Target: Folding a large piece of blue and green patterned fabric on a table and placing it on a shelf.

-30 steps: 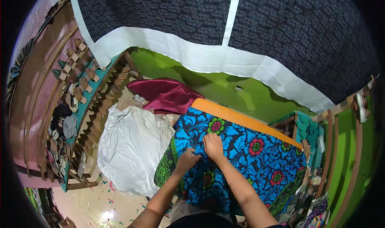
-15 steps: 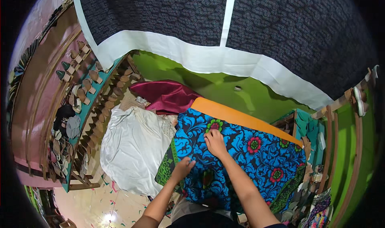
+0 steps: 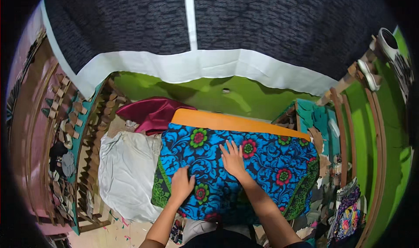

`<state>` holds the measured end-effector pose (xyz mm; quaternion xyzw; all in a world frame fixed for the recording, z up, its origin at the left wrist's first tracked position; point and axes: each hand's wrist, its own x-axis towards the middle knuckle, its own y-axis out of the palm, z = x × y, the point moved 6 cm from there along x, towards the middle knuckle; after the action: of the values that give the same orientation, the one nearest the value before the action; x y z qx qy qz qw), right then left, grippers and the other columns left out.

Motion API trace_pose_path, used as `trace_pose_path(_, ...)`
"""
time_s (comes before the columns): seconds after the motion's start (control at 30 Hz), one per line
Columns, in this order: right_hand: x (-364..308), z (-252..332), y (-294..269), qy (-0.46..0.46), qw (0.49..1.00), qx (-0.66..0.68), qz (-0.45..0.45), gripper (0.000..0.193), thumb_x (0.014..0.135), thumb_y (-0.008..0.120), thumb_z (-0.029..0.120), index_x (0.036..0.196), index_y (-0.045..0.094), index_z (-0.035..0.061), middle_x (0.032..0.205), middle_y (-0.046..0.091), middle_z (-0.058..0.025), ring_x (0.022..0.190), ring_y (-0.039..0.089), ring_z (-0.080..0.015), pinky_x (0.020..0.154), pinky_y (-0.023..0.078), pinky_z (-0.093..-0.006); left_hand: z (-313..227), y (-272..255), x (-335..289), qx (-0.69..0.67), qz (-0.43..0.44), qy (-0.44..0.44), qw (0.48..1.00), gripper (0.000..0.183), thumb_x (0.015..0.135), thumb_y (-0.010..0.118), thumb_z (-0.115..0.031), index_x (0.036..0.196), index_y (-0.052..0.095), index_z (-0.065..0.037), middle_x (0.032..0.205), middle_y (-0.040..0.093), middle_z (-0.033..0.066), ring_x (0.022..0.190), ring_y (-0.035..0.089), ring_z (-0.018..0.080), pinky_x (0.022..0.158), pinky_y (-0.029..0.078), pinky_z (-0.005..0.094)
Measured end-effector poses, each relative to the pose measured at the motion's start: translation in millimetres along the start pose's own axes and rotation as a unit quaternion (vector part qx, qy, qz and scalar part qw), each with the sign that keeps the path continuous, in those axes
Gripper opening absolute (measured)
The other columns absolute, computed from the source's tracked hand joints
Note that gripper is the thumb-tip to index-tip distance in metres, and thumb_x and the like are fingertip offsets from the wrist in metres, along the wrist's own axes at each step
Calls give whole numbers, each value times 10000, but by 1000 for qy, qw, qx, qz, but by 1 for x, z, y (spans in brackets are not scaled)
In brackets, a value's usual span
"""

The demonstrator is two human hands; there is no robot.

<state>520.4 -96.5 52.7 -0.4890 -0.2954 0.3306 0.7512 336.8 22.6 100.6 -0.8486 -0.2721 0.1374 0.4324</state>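
Note:
A blue and black patterned cloth (image 3: 262, 178) with red and green flowers and a green border covers most of an orange board (image 3: 235, 122) in front of me. My right hand (image 3: 233, 161) lies flat on the middle of the cloth, fingers spread, holding nothing. Farther left and nearer to me, my left hand (image 3: 182, 186) rests on the cloth by its left side, thumb apart from the fingers and nothing in its grasp. A white cloth (image 3: 126, 178) lies left of the board, touching the patterned one.
Behind the white cloth is a shiny maroon cloth (image 3: 157, 112). Wooden racks with shoe-shaped forms (image 3: 65, 117) stand at left. Wooden rails (image 3: 377, 160) run along the green wall at right, above piled fabric scraps (image 3: 345, 213). A dark cloth with white edging (image 3: 131, 21) hangs ahead.
My view has turned to the right. My right hand has gone from bent fingers to spread and flat. The left fingers have moved forward over the cloth, which looks smoother.

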Motion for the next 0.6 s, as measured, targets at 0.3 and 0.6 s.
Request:
trace_pose_path(0.3,-94,-172,-103,221,959,-64,-164,361,822,496,134,1178,489,73,1199,459,-149,1179,375,-330,1008,212,-560,-152,116,53,3,127,180,975,452,777,599,-198,1161,461,-5,1131,493,186,1015,501,349,829,420,443)
trace_pose_path(0.6,-205,-368,-166,497,791,-70,-350,332,852,486,224,1074,528,-19,1024,548,-227,982,480,-419,863,366,-492,-226,199,108,43,42,291,955,438,765,609,-202,1158,484,-54,1130,487,165,1007,491,326,825,406,428)
